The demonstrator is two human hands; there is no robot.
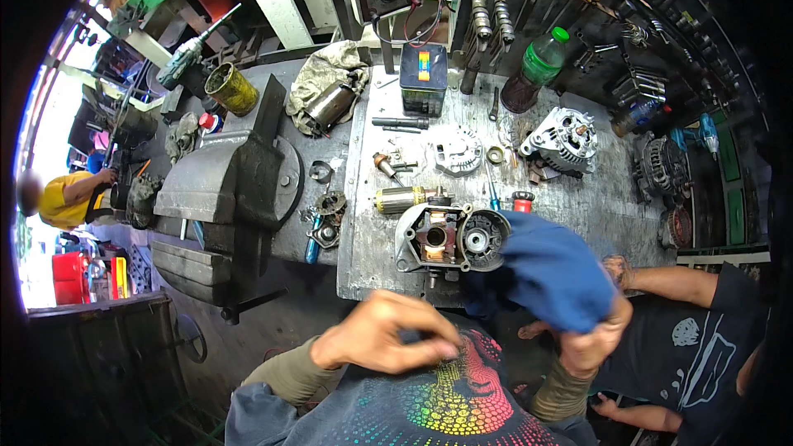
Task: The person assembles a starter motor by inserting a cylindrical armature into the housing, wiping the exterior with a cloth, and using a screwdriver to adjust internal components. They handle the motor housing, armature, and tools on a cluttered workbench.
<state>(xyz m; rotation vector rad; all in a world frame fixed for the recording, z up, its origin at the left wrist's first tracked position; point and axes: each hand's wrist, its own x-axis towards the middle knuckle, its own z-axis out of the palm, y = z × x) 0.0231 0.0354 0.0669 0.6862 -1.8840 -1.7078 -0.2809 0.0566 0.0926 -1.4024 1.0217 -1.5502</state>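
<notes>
My right hand [593,340] is closed on a bunched dark blue cloth [549,268]. The cloth drapes forward to the bench and touches or covers the right side of an opened metal motor housing [410,256]. Copper parts and a round bearing seat show inside that housing, near the bench's front edge. In front of my shirt, short of the bench, my left hand [388,334] hovers with loosely bent fingers. A gap shows between its thumb and fingers, and nothing is visible in it. Behind the housing lies an armature [401,199] with a copper winding.
A large bench vise [219,177] stands left. On the metal-topped bench [363,268] are an alternator [566,140], a slotted end cover [457,149], a screwdriver [493,190], a black battery [423,81] and a green-capped bottle [537,70]. Another person's arm [669,282] rests at the right.
</notes>
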